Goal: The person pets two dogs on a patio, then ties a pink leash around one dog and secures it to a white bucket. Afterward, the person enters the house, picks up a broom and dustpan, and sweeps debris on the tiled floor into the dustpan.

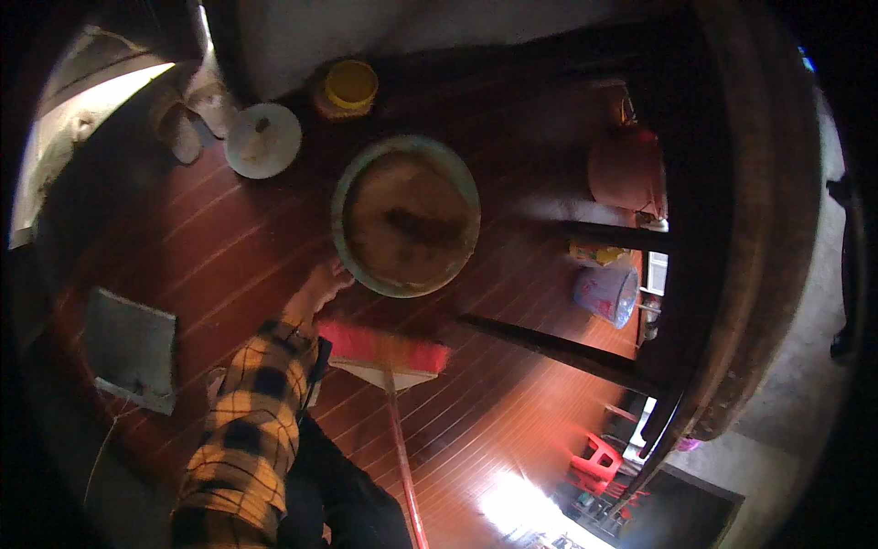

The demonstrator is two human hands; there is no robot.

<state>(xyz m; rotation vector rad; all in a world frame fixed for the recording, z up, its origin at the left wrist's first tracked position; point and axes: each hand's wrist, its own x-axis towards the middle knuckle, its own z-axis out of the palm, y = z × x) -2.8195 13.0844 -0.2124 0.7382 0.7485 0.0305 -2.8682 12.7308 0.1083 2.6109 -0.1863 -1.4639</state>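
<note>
My left hand (330, 280), in an orange and black plaid sleeve, is at the lower left rim of a large round basin (338, 206). Its fingers are blurred, so their grip on the rim is unclear. Light brown matter with a dark patch (425, 226) lies in the basin; whether it is wet or dry I cannot tell. Below the basin is a broom head (384, 353) with red and yellow bristles, its red handle (405, 466) running down to the picture's bottom edge. My right hand is out of view. A grey dustpan (130, 343) lies at the left.
A pale round plate or lid (264, 141) and a yellow-topped container (351, 84) stand beyond the basin, near a pair of shoes (182, 130). Dark wooden legs (555, 343) rise at the right, near a bag-lined bin (603, 295) and a reddish container (624, 171). Farther off is a red plastic stool (595, 463).
</note>
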